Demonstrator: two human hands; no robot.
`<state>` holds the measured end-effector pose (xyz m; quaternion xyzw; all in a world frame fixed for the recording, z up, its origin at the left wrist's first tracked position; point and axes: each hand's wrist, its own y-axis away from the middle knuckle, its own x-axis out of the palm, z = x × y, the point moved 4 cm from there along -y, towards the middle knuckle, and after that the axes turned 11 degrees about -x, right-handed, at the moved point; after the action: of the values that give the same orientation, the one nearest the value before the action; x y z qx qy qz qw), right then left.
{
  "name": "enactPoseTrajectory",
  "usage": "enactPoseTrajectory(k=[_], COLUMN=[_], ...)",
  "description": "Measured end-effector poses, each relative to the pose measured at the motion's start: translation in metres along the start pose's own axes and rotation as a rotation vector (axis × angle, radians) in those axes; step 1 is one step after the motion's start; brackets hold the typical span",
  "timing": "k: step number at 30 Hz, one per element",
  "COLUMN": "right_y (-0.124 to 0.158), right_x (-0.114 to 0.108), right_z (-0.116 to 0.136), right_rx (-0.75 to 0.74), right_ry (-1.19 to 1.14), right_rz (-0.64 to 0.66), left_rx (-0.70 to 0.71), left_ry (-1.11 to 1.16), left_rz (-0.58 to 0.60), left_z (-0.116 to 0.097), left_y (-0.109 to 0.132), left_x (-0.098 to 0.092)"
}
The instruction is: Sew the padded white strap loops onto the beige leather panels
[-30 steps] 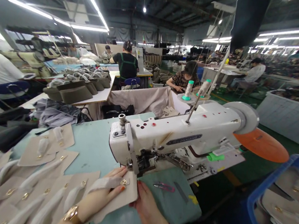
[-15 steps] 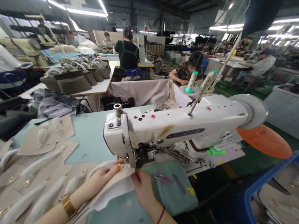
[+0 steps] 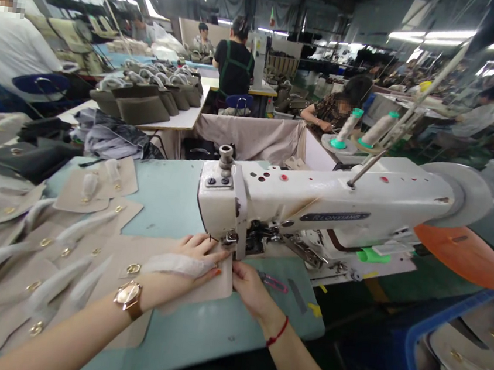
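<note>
My left hand (image 3: 189,267) lies open on a beige bag panel (image 3: 221,285), its fingers stretched toward the presser foot of the white sewing machine (image 3: 267,196). A handle wrapped in white film (image 3: 168,264), with gold-coloured ring fittings, lies on the panel and is partly covered by that hand. At the panel's right edge, the fingers of my right hand (image 3: 251,288) are closed on the beige material; the fingertips are partly hidden. The needle area is mostly hidden behind the machine head. Pink-handled thread snips (image 3: 275,283) lie just right of my right hand.
Several more beige panels with wrapped handles (image 3: 78,232) cover the left of the pale green table (image 3: 170,200). A blue bin (image 3: 411,343) with panels stands at the right. Thread cones (image 3: 350,128) are behind the machine. Co-workers (image 3: 236,60) sit farther back.
The panel's white underside, lifted before, is out of sight; the panel now lies flatter with its handle showing. My left hand has gone from gripping its edge to lying spread. The view has shifted.
</note>
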<state>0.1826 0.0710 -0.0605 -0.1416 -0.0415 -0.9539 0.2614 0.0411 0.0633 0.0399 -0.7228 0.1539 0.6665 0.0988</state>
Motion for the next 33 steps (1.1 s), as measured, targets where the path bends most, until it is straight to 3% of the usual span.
enactPoseTrajectory(k=[3, 6, 9, 11, 27, 33], right_y=[0.003, 0.003, 0.004, 0.005, -0.006, -0.006], right_x=[0.000, 0.000, 0.001, 0.003, -0.003, -0.002], right_z=[0.003, 0.001, -0.007, -0.013, -0.011, -0.002], right_rx=[0.131, 0.158, 0.120, 0.098, 0.022, -0.032], right_ry=[-0.170, -0.247, -0.127, -0.032, 0.254, 0.359], right_rz=[0.079, 0.008, -0.176, -0.231, -0.233, -0.241], left_rx=[0.012, 0.024, 0.041, 0.059, 0.001, -0.008], left_ry=[-0.003, 0.013, 0.010, 0.007, 0.149, 0.111], left_rz=[0.003, -0.021, -0.044, -0.060, -0.105, -0.228], left_z=[-0.001, 0.000, 0.001, 0.001, 0.013, 0.020], left_y=[0.001, 0.001, 0.001, 0.000, -0.003, 0.002], left_x=[-0.002, -0.004, -0.003, -0.002, 0.007, 0.013])
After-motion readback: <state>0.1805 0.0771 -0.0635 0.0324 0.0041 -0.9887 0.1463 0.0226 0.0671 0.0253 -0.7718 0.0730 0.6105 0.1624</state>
